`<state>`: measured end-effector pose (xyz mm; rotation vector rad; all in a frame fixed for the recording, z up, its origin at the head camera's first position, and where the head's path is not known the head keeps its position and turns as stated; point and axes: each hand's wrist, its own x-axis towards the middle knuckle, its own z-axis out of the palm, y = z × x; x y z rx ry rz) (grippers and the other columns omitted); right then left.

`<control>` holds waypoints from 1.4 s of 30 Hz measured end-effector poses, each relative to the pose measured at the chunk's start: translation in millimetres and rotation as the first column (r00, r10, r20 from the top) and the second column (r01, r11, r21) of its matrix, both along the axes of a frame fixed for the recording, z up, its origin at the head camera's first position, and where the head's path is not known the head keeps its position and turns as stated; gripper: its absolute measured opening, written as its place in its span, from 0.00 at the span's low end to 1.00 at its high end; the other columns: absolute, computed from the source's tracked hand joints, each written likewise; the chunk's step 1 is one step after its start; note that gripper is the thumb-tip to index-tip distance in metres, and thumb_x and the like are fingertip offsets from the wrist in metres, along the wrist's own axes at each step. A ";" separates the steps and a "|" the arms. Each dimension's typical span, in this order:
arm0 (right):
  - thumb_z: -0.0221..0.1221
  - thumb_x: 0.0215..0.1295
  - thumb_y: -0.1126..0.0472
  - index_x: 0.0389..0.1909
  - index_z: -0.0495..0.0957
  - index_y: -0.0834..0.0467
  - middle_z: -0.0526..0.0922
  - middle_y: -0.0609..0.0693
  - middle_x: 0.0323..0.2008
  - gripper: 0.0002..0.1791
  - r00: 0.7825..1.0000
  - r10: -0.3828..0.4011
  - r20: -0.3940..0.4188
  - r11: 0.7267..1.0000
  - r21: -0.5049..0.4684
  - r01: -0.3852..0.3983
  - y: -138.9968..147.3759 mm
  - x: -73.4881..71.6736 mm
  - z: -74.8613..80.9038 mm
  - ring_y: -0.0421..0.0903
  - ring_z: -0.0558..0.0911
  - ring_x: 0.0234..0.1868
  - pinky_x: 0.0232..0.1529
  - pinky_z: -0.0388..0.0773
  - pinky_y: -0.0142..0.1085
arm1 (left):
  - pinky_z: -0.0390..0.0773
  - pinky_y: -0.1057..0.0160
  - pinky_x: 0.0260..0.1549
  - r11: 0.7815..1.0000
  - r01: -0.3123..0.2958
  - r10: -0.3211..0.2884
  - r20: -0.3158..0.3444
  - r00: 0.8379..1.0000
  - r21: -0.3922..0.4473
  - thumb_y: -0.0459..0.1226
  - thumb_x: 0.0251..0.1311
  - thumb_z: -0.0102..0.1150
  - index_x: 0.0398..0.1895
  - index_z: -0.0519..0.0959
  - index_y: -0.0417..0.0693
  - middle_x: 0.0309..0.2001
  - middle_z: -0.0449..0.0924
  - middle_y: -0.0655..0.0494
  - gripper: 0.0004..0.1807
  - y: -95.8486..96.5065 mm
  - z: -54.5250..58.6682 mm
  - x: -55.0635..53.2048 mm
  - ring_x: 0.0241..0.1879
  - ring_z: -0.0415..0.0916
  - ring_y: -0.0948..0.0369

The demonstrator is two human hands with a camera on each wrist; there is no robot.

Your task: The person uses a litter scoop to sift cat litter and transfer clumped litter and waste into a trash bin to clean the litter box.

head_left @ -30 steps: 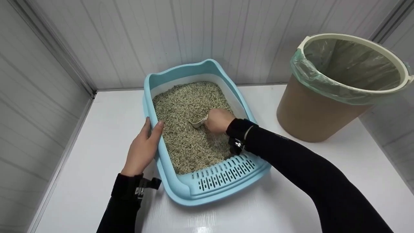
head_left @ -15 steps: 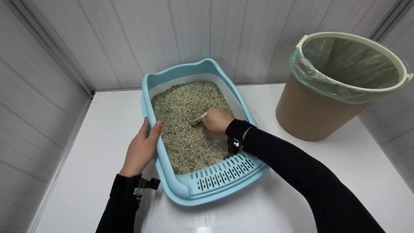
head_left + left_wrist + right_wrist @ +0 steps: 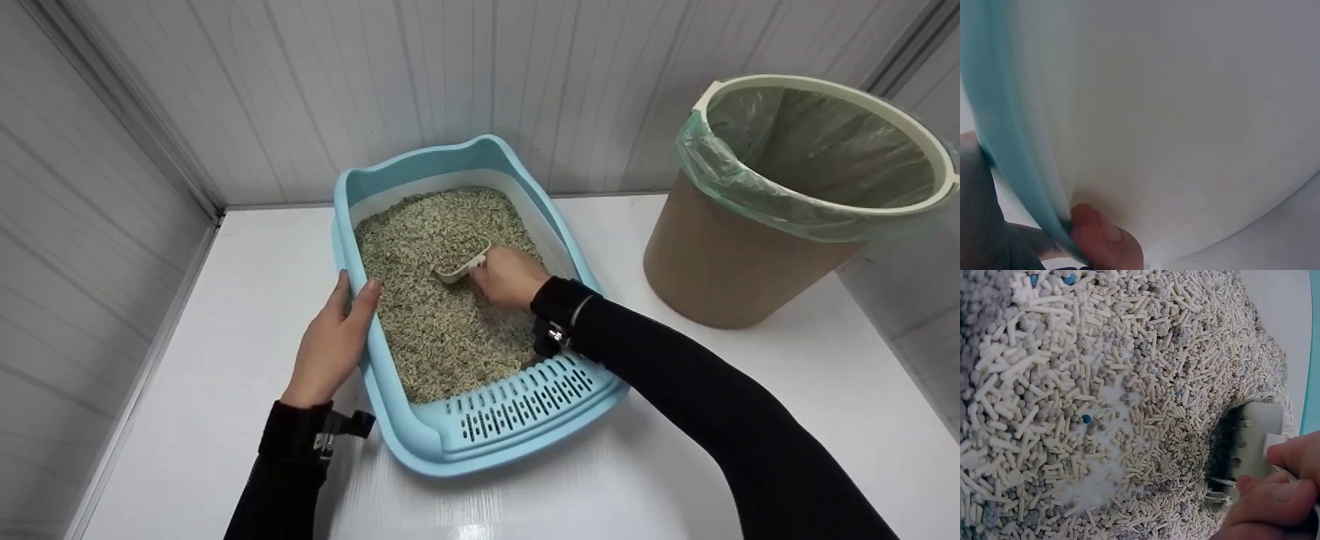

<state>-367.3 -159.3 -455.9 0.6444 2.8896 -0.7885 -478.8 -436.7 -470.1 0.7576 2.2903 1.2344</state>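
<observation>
A blue litter box with a white inner wall holds beige-grey pellet litter. My left hand grips its left rim, thumb on top; in the left wrist view the rim passes between thumb and fingers. Over the middle of the litter, my right hand holds a pale litter scoop by its handle. The right wrist view shows the scoop standing partly sunk in the pellets, its slots facing the camera; fingers curl around the handle. Much of the handle is hidden.
A brown trash bin with a green-tinted liner bag stands to the right. Panelled walls enclose the white table. Thin litter exposes a pale patch of box bottom; a slotted blue step fronts the box.
My right hand and the scoop have shifted slightly toward the back of the box, and more of the scoop shows above the litter. The left hand keeps its grip on the rim.
</observation>
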 end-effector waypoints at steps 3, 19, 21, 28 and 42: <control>0.53 0.91 0.49 0.19 0.65 0.49 0.62 0.42 0.17 0.31 1.000 -0.019 -0.010 1.000 -0.011 0.018 -0.3 -1.3 2.3 0.42 0.63 0.17 0.25 0.65 0.37 | 0.70 0.36 0.73 1.000 0.003 -0.003 0.006 1.000 0.000 0.79 0.76 0.38 0.94 0.40 0.53 0.88 0.51 0.35 0.59 0.7 0.3 0.8 0.79 0.67 0.38; 0.52 0.92 0.48 0.27 0.66 0.51 0.63 0.44 0.21 0.26 0.996 0.002 -0.086 1.000 0.026 0.000 0.1 8.0 30.6 0.43 0.64 0.21 0.33 0.65 0.40 | 0.68 0.36 0.74 1.000 0.009 -0.009 0.015 1.000 0.001 0.79 0.75 0.38 0.94 0.40 0.54 0.89 0.50 0.37 0.59 1.7 0.0 1.0 0.79 0.66 0.38; 0.53 0.92 0.47 0.30 0.68 0.52 0.66 0.45 0.24 0.24 0.995 0.018 -0.094 0.999 0.037 -0.014 -3.7 13.4 37.3 0.44 0.66 0.23 0.33 0.67 0.40 | 0.68 0.36 0.74 1.000 0.007 -0.007 0.010 1.000 0.000 0.79 0.75 0.38 0.94 0.40 0.54 0.89 0.50 0.37 0.59 1.3 0.2 0.4 0.79 0.66 0.38; 0.55 0.90 0.46 0.35 0.73 0.53 0.71 0.46 0.28 0.20 0.994 0.012 -0.112 1.000 0.008 -0.011 -11.8 34.1 55.5 0.44 0.71 0.25 0.33 0.72 0.41 | 0.71 0.37 0.72 1.000 0.001 -0.001 0.000 1.000 -0.003 0.79 0.75 0.38 0.94 0.40 0.54 0.88 0.51 0.35 0.59 1.1 0.1 -0.9 0.76 0.70 0.37; 0.57 0.90 0.47 0.42 0.76 0.55 0.73 0.47 0.30 0.16 0.981 0.030 -0.190 0.999 -0.021 -0.034 -5.6 63.0 59.1 0.43 0.72 0.26 0.31 0.72 0.41 | 0.66 0.37 0.75 1.000 0.011 -0.011 0.005 1.000 -0.007 0.79 0.75 0.37 0.94 0.39 0.55 0.89 0.49 0.37 0.59 0.5 1.6 -0.5 0.81 0.63 0.38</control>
